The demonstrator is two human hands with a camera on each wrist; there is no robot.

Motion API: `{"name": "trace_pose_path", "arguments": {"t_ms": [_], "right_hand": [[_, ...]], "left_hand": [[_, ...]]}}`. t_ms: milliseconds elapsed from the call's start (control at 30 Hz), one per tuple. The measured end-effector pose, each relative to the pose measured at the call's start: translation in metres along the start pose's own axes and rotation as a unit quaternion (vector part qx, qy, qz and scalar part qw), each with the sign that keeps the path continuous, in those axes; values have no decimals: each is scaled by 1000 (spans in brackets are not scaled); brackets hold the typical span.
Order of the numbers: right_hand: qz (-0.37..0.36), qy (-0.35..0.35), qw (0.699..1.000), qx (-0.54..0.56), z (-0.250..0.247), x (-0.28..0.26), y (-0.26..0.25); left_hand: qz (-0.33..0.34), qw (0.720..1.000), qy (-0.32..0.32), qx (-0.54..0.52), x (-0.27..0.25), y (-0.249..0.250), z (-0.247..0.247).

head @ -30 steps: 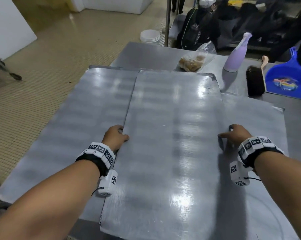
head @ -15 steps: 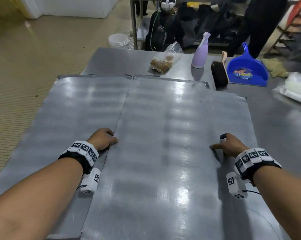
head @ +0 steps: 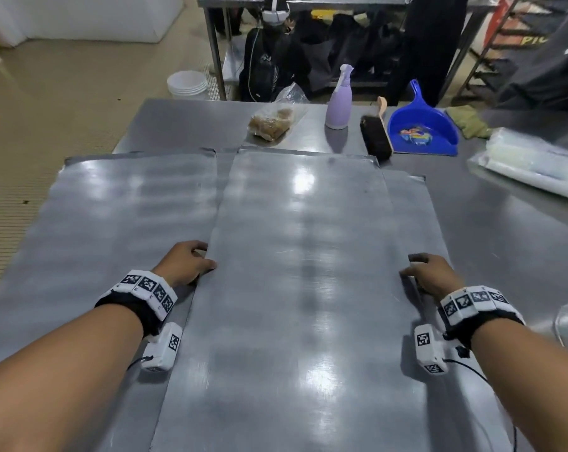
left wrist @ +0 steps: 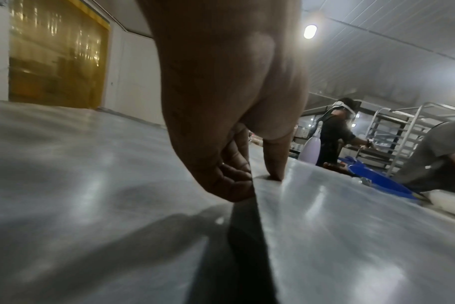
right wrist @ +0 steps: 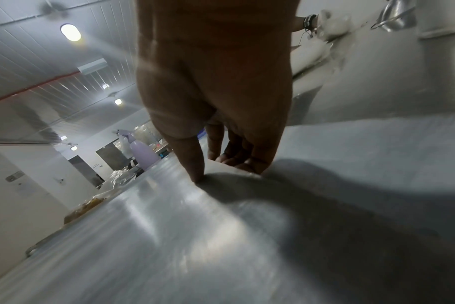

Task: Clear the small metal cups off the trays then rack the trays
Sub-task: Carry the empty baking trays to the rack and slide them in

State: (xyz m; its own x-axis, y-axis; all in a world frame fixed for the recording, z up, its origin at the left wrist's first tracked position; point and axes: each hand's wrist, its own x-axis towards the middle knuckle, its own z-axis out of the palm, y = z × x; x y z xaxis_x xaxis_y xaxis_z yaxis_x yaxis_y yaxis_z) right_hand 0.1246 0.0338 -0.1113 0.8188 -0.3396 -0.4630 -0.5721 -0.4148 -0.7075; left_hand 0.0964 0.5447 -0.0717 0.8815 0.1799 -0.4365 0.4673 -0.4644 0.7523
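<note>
- The big metal table (head: pixel 184 125) is under everything and runs off to 12 o'clock.
- A flat tray (head: pixel 119 223) lies on it at my 10 o'clock, and another tray (head: pixel 416 216) peeks out at my 2 o'clock.
- The top tray (head: pixel 295 288) is right in front of me, lying over both of them. It has no cups on it.
- My left hand (head: pixel 184 264) grips the top tray's left edge at 9 o'clock. My thumb is on top and my fingers curl under the edge.
- My right hand (head: pixel 431 275) grips the right edge at 3 o'clock the same way, thumb on top, fingers curled under.
- Far off at 1 o'clock sit a blue dustpan (head: pixel 423 128), a brush (head: pixel 375 137) just beside it, a purple spray bottle (head: pixel 339 102), and a bag of brown food (head: pixel 273 123) at 12 o'clock.
</note>
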Motion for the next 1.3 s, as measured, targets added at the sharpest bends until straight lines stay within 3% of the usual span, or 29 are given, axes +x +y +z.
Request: {"name": "trace_pose_path", "arguments": {"t_ms": [267, 400, 667, 900, 1033, 1300], "right_hand": [[5, 34, 999, 13, -70, 1, 22], [-7, 21, 1000, -6, -82, 8, 41], [-57, -3, 994, -89, -91, 23, 50], [-73, -17, 990, -122, -89, 26, 73], [-83, -7, 992, -93, -93, 25, 83], [-80, 5, 994, -68, -97, 20, 94]], "left_hand": [[25, 999, -20, 15, -11, 43, 59], [14, 998, -26, 56, -11, 42, 81], [22, 987, 88, 135, -19, 47, 89], [-14, 985, 42, 167, -42, 40, 107], [-8, 993, 33, 111, -47, 39, 117], [25, 990, -5, 136, -50, 42, 121]]}}
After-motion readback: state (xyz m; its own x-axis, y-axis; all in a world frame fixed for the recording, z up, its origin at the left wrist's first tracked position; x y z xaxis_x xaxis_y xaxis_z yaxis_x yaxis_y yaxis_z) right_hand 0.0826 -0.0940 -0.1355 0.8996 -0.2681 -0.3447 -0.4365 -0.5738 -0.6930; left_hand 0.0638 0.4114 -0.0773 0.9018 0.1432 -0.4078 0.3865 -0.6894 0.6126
